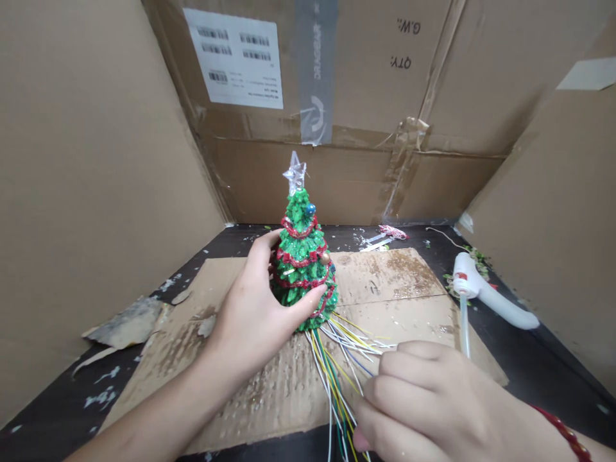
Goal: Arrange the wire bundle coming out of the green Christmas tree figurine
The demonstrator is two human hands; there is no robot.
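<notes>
“While the left hand [255,308] cups a green glitter-coated miniature Christmas tree [302,256] with spread fingers, what is the right hand [414,398] doing?”

“Pinching a loose bundle of thin yellow, white and green wires [337,366] fanning from the tree's base.”

“Where does the tree stand?”

“Nearer the far edge of a sheet of corrugated brown cardboard [385,276] on a dark worktop [337,234].”

“What could go wrong?”

“A hard tug on the wires could tip the tree and its clear plastic star [294,173]. Beyond the sheet's right edge lies a white hot-glue gun [474,282], its clear glue stick [464,327] crossing the cardboard beside the right hand, in the way of any sideways swing.”
</notes>
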